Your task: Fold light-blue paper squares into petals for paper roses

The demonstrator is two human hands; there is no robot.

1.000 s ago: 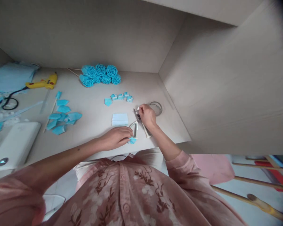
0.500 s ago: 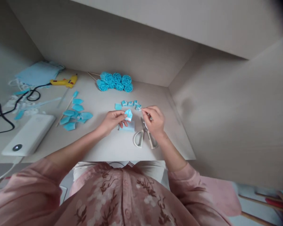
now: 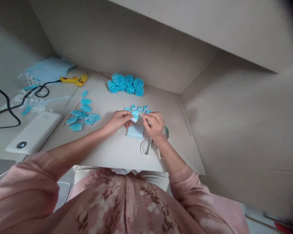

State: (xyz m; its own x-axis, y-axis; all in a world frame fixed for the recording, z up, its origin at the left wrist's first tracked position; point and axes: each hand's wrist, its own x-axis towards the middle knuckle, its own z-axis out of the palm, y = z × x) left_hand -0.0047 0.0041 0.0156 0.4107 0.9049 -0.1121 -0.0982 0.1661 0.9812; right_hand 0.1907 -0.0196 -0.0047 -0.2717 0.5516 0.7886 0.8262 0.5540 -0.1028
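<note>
My left hand point(image 3: 120, 121) pinches a small folded piece of light blue fabric point(image 3: 135, 116) with a pale lower edge. My right hand point(image 3: 154, 125) is closed just right of it, fingertips together around a tiny whitish thing too small to name. Behind the hands lies a row of small folded blue pieces point(image 3: 140, 109), partly hidden by my right fingers. A flat light blue rectangle of fabric point(image 3: 135, 132) rests on the table below the held piece. Under my right wrist are white-handled scissors point(image 3: 146, 148), their blades covered by the hand.
Several blue fabric roses point(image 3: 129, 85) on sticks lie at the back. Left are loose cut blue petals point(image 3: 76, 127), a thin stick point(image 3: 73, 110), a yellow glue gun point(image 3: 75, 80) with black cord, a white power bank point(image 3: 35, 132) and stacked blue masks point(image 3: 50, 71). Walls enclose the table.
My right hand has come left, closer to the fabric piece in my left hand. The camera view has shifted and tilted slightly. A green-blue curved edge now shows beside my right wrist.
</note>
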